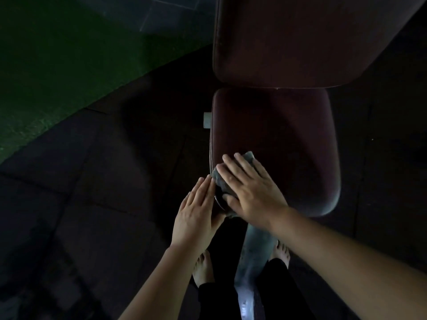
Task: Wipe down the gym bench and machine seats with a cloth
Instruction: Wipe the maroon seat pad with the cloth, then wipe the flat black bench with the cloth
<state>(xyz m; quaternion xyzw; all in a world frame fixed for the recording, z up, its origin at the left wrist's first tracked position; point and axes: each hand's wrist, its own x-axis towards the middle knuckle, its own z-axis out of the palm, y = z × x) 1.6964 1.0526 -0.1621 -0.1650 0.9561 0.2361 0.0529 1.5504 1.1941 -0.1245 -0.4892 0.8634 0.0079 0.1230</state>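
Nearest the camera, two bare feet stand on the dark floor, the left foot (203,269) and the right foot (283,252) on either side of a grey metal frame beam (254,255) that runs under the bench. Black trouser legs (215,296) cover the ankles.

Above the feet, the left hand (196,213) is held against the left edge of the seat pad (277,135), its fingers straight and close together, gripping nothing; the fingertips reach the edge of the cloth (217,177). Just beside it, the right hand (251,190) lies palm down on the cloth with its fingers straight and slightly spread, pressing it flat rather than clutching it.

The grey cloth sits bunched on the near left corner of the dark maroon seat pad, showing past the fingertips and draping a little over the pad's left rim.

A small white end cap (206,120) sticks out from the left side of the seat pad. Beyond the seat, the larger maroon back pad (288,38) meets its far edge. Dark floor tiles (104,181) spread to the left, and a green floor surface (57,65) fills the far left corner.
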